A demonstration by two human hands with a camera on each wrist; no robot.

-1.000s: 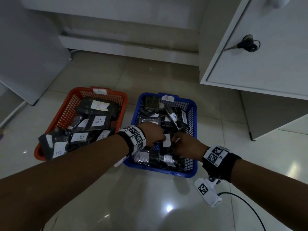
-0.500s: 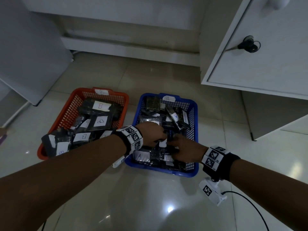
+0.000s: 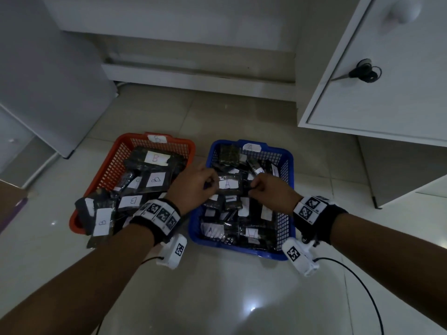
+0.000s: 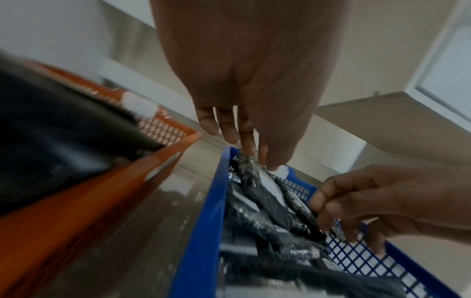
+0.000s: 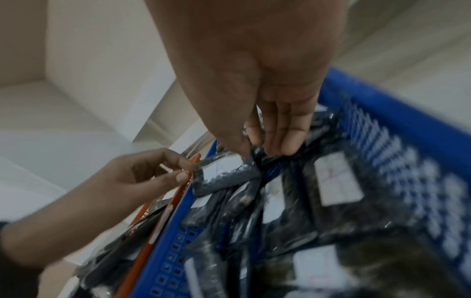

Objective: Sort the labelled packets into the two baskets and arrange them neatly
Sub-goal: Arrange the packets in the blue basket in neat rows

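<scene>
packets labelled b fill the orange basket [image 3: 82, 218] on the left, heaped loosely, and one near packet [image 3: 101, 222] hangs over its near left corner. just right of it, apart by a strip of floor, stands the blue basket [image 3: 289, 228], tagged a on its far rim and crowded with dark packets bearing white labels.

over the middle of the blue basket both hands hold one a packet [image 3: 228, 184] between them. the left hand [image 3: 193, 187] has its thumb and fingertips closed in a pinch on the packet's left end; the right hand [image 3: 271, 189] pinches the right end in the same way, its other fingers curled. the packet's long axis runs left to right, label up, stretched level between the two pinches and lifted a little above the pile, so far as the head view tells. both hands are equally near, one at each end, so i judge the coming move to be a lowering straight down into a gap among the a packets, squared with the basket walls.

the wrist views are blurred, so the labels there cannot be read. the left wrist view shows the left hand's fingertips [image 4: 248, 149] on crinkled dark wrapping at the basket's edge. whether the packet touches the ones under it is hidden by the hands. on the far right a white cabinet [image 3: 387, 93] overhangs, cut off by the frame.
</scene>
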